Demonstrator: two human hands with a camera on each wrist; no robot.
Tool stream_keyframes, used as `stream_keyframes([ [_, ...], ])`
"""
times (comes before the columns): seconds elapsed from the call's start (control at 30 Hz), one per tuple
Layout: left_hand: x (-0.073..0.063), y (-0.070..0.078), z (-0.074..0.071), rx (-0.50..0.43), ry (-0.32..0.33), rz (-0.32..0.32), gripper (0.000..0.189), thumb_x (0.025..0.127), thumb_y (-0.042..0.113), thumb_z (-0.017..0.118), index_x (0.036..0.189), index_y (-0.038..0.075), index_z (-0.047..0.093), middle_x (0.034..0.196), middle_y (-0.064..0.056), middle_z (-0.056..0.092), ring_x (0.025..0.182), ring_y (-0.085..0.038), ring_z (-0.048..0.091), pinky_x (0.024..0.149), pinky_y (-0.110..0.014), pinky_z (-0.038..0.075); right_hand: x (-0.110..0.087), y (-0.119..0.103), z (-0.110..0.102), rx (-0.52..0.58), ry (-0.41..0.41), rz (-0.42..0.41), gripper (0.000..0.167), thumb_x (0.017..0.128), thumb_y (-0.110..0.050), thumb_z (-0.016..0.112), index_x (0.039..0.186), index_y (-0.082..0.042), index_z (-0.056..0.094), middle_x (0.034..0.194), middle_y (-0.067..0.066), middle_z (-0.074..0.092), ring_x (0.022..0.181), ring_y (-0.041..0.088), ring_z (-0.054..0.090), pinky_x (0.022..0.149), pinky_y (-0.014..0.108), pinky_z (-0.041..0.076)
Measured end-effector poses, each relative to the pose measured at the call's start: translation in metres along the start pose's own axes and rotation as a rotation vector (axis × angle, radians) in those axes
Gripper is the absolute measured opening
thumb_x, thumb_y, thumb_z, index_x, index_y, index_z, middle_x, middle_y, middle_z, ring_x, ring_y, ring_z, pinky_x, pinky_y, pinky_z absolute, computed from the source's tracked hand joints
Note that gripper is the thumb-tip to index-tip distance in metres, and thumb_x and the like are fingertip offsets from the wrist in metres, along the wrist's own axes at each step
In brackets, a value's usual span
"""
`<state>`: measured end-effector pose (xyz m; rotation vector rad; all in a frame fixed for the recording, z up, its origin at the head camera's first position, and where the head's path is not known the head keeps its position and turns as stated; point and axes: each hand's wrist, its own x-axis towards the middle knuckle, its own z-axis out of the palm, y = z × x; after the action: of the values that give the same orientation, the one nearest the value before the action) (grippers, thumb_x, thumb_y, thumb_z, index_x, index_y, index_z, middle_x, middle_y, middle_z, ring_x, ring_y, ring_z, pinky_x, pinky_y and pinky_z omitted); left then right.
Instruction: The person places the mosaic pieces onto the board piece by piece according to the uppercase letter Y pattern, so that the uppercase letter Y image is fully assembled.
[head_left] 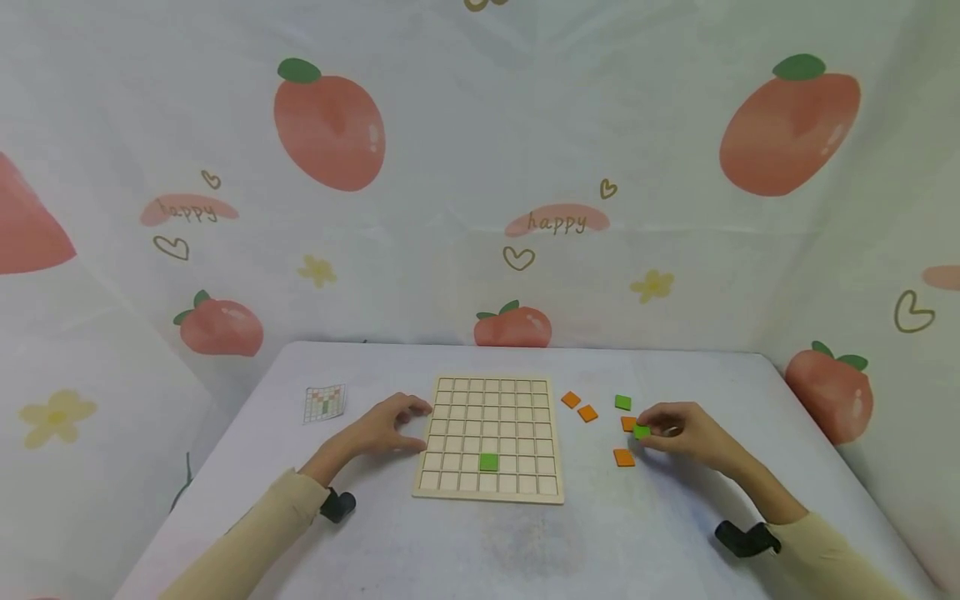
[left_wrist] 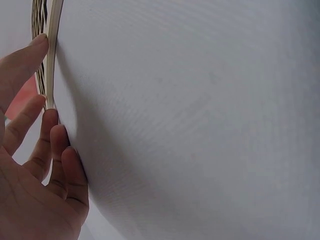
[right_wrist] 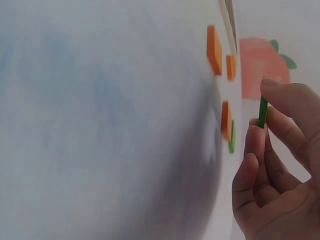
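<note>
- Backdrop [head_left: 450, 142] is reading "happy" twice, left and centre.
- Right hand [head_left: 684, 429] is pinching green tile [head_left: 642, 432], right of centre.
- Left hand [head_left: 384, 423] is touching grid board [head_left: 497, 414], lower centre, at its left edge, fingers loosely apart.

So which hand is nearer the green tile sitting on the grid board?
Left. The left hand is at the board's left edge, left of that green tile; the right hand is beyond the board's right edge, pinching another green tile.
</note>
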<state>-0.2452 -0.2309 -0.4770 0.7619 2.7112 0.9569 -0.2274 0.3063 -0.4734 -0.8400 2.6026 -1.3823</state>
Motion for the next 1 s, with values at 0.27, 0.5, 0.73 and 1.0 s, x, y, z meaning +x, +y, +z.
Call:
stream_keyframes([
  [0.27, -0.002, -0.002, 0.001, 0.001, 0.001, 0.004, 0.058, 0.083, 0.025, 0.087, 0.131, 0.005, 0.061, 0.125, -0.01, 0.059, 0.113, -0.032, 0.056, 0.097, -0.05, 0.044, 0.016, -0.009, 0.021, 0.078, 0.0, -0.061, 0.023, 0.084, -0.003, 0.082, 0.105, -0.004, 0.072, 0.095, 0.006, 0.069, 0.082, 0.016, 0.061, 0.073, 0.028, 0.054],
  [0.5, 0.0, -0.002, 0.001, 0.0, 0.009, -0.001, 0.056, 0.083, 0.023, 0.087, 0.13, 0.004, 0.062, 0.124, -0.01, 0.06, 0.112, -0.031, 0.056, 0.097, -0.049, 0.045, 0.029, -0.019, 0.037, 0.07, -0.002, -0.049, 0.023, 0.084, -0.004, 0.083, 0.105, -0.003, 0.073, 0.096, 0.005, 0.069, 0.081, 0.017, 0.061, 0.073, 0.029, 0.053],
  [0.73, 0.007, 0.002, 0.0, -0.032, 0.012, -0.028, 0.053, 0.081, 0.019, 0.088, 0.126, 0.005, 0.063, 0.119, -0.008, 0.061, 0.107, -0.028, 0.058, 0.095, -0.046, 0.046, 0.038, -0.021, 0.049, 0.089, -0.019, -0.06, 0.023, 0.084, -0.005, 0.083, 0.104, -0.004, 0.073, 0.095, 0.005, 0.068, 0.082, 0.017, 0.061, 0.074, 0.029, 0.053],
  [1.0, 0.006, 0.003, 0.0, -0.053, 0.014, -0.031, 0.052, 0.081, 0.017, 0.087, 0.125, 0.002, 0.064, 0.117, -0.008, 0.062, 0.104, -0.026, 0.059, 0.094, -0.046, 0.047, 0.052, -0.024, 0.067, 0.132, -0.045, -0.116, 0.022, 0.083, -0.002, 0.083, 0.102, -0.003, 0.073, 0.093, 0.006, 0.07, 0.08, 0.016, 0.061, 0.072, 0.029, 0.053],
])
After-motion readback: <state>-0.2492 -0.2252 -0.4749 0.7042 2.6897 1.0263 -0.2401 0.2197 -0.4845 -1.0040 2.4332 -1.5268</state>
